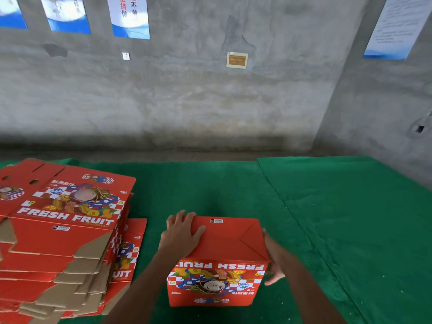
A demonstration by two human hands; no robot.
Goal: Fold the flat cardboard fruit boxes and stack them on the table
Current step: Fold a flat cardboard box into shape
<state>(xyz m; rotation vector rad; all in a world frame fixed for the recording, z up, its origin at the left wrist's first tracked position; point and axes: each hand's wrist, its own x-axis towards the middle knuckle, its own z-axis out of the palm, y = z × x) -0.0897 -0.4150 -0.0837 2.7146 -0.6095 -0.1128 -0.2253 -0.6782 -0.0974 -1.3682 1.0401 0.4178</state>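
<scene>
- Here the folded box (pixel 219 258) stands upside down on the green desk (pixel 327 218), its red closed bottom facing up and its printed front, with "FRESH FRUIT" reading inverted, turned toward the person.
- The left hand (pixel 181 232) lies flat on the box's top face at its far left corner; the fingers are spread and straight, pressing on the cardboard, so the grip there is wide and holds nothing.
- The right hand (pixel 272 260) rests against the box's right side wall, palm to the cardboard, fingers stretched down and slightly apart; its grip is wide too, touching the box without curling round it.
- A small white label (pixel 216 221) sits near the far edge of the box's top face, and diagonal fold creases run across the right part of that face.
- To the left of the box, well apart from it, a tall pile of flat boxes (pixel 58 235) lies on the desk, red print up, brown flap edges fanned out toward the person.
- Between the pile and the box, another flat sheet (pixel 127 251) sticks out from under the pile.
- Behind the box rises a grey concrete wall (pixel 187 101) with posters (pixel 129 17) high up, a small white socket (pixel 126 56) and a framed plaque (pixel 237 60).
</scene>
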